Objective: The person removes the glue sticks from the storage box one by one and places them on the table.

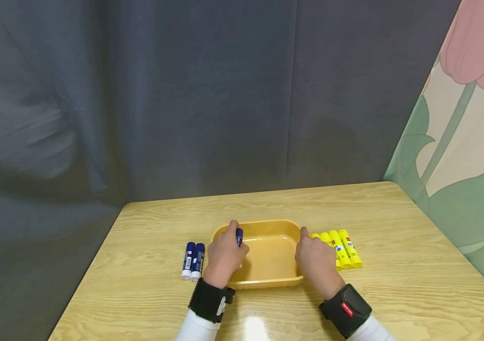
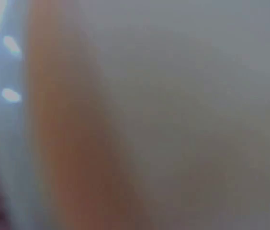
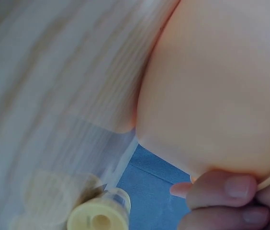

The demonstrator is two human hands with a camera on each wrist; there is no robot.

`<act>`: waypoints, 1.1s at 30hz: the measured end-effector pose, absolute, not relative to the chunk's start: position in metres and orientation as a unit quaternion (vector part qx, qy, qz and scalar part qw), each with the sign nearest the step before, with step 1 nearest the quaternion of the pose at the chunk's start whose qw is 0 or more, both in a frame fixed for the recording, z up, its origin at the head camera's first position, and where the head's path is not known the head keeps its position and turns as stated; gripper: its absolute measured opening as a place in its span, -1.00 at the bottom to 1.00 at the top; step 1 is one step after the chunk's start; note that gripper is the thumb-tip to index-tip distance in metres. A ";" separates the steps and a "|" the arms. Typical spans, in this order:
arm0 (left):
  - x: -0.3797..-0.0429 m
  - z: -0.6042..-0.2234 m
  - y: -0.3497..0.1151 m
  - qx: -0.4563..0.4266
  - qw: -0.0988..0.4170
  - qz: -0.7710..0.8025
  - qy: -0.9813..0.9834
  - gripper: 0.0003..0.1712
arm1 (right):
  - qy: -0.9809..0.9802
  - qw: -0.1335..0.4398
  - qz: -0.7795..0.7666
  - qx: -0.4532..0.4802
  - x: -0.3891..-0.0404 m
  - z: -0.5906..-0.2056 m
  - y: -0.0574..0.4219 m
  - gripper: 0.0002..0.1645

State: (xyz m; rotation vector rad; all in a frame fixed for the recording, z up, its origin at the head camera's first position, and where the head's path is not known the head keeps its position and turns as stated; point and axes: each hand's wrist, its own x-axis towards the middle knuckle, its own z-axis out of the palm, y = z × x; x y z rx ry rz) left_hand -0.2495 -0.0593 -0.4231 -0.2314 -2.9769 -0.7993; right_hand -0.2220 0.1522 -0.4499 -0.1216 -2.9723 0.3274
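A shallow yellow tray point(image 1: 282, 282) sits on the table. Over its left side, my left hand point(image 1: 225, 253) holds a glue stick with a dark blue cap point(image 1: 239, 235); the hand hides most of the stick. My right hand point(image 1: 317, 260) grips the tray's right rim. In the right wrist view its curled fingers point(image 3: 221, 191) hold the edge of the tray point(image 3: 211, 96). Two blue-and-white glue sticks point(image 1: 193, 261) lie side by side left of the tray. Several yellow glue sticks point(image 1: 346, 248) lie in a row on the right, partly behind my right hand. The left wrist view is too blurred to read.
The wooden table point(image 1: 152, 303) extends around the tray on all sides. A dark grey curtain point(image 1: 224, 104) hangs along its back and left edges. To the right is a flower-patterned cloth point(image 1: 472, 156). In the right wrist view, one yellow stick's end point(image 3: 99, 215) shows close by the tray.
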 end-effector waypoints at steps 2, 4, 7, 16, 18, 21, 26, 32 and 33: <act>-0.248 -0.419 -0.061 -0.075 0.032 -0.261 -0.962 -0.44 | -0.991 0.073 0.108 -0.041 -0.222 -0.450 0.152 -0.48; -0.246 -0.415 -0.063 -0.073 0.037 -0.262 -0.962 -0.45 | -0.991 0.072 0.106 -0.040 -0.222 -0.450 0.152 -0.48; -0.244 -0.409 -0.066 -0.071 0.043 -0.258 -0.963 -0.46 | -0.991 0.071 0.104 -0.041 -0.223 -0.449 0.153 -0.48; -0.238 -0.394 -0.076 -0.073 0.062 -0.266 -0.959 -0.46 | -0.991 0.055 0.114 -0.047 -0.225 -0.447 0.155 -0.47; -0.237 -0.393 -0.077 -0.071 0.066 -0.268 -0.959 -0.47 | -0.991 0.053 0.113 -0.048 -0.225 -0.447 0.155 -0.46; -0.235 -0.390 -0.079 -0.070 0.068 -0.269 -0.958 -0.47 | -0.991 0.056 0.111 -0.047 -0.226 -0.447 0.155 -0.47; -0.234 -0.386 -0.086 -0.062 0.060 -0.265 -0.960 -0.46 | -0.991 0.059 0.111 -0.044 -0.227 -0.447 0.154 -0.47; -0.234 -0.385 -0.097 -0.051 0.042 -0.267 -0.962 -0.47 | -0.991 0.064 0.105 -0.043 -0.228 -0.449 0.153 -0.47; -0.234 -0.384 -0.098 -0.050 0.036 -0.270 -0.961 -0.47 | -0.992 0.064 0.104 -0.043 -0.229 -0.449 0.153 -0.47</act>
